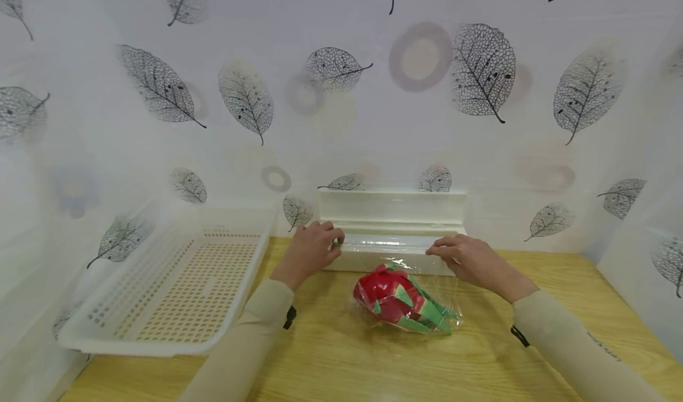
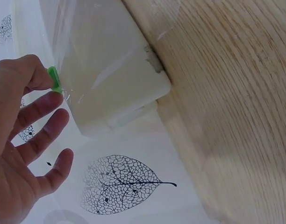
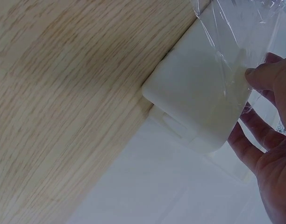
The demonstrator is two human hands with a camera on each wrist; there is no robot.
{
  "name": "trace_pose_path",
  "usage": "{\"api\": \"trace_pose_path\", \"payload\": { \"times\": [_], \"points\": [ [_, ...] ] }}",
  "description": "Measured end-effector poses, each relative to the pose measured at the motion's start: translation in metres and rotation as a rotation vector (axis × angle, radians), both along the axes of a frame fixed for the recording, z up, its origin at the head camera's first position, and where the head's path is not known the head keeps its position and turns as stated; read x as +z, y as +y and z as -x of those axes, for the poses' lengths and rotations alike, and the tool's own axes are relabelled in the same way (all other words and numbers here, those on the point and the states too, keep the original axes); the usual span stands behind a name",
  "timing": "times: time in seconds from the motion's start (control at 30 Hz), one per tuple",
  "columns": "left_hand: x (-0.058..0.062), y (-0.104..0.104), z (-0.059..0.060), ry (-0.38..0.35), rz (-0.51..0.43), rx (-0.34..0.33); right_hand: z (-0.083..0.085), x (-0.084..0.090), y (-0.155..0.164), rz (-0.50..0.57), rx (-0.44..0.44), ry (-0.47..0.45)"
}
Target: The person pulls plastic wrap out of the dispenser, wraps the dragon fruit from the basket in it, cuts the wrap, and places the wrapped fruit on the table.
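Note:
A white plastic wrap dispenser stands at the back of the table with its lid raised. Clear plastic wrap runs from it over a red and green dragon fruit lying in front. At the dispenser's left end, my left hand pinches a small green slide cutter between thumb and index finger; its other fingers are spread. My right hand pinches the wrap at the right end, thumb in front, with the remaining fingers behind the dispenser's edge.
A white perforated plastic basket occupies the table's left side. Behind the dispenser hangs a pale curtain with a leaf print, close to the back edge of the wood-grain table.

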State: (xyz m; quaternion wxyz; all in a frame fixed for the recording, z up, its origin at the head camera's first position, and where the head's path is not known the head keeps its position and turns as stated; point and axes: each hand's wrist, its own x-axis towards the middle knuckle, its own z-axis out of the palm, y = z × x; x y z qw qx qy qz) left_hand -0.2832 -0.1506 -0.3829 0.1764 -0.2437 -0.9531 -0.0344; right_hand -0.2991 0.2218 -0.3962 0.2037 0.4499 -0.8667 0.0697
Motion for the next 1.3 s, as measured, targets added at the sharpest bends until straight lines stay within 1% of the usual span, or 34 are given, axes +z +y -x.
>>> {"api": "trace_pose_path", "payload": {
  "times": [0.2,0.4,0.7,1.07,1.3],
  "points": [
    [0.0002,-0.0001,0.0001,0.001,-0.013,0.004,0.0000,0.0015,-0.0002,-0.004,-0.010,-0.008],
    [-0.0006,-0.0012,-0.0001,-0.006,-0.004,0.011,-0.0011,0.0023,-0.0007,-0.006,-0.016,-0.021],
    [-0.0010,-0.0022,-0.0011,-0.021,-0.020,0.015,-0.0010,0.0009,-0.0011,-0.001,-0.005,-0.013],
    [0.0022,-0.0033,-0.0059,-0.012,-0.024,0.006,-0.0012,0.0001,-0.0006,0.000,-0.010,-0.020],
    [0.0008,-0.0043,-0.0049,-0.002,-0.038,0.001,-0.0005,0.0001,-0.0007,0.000,-0.007,-0.013]
  ]
}}
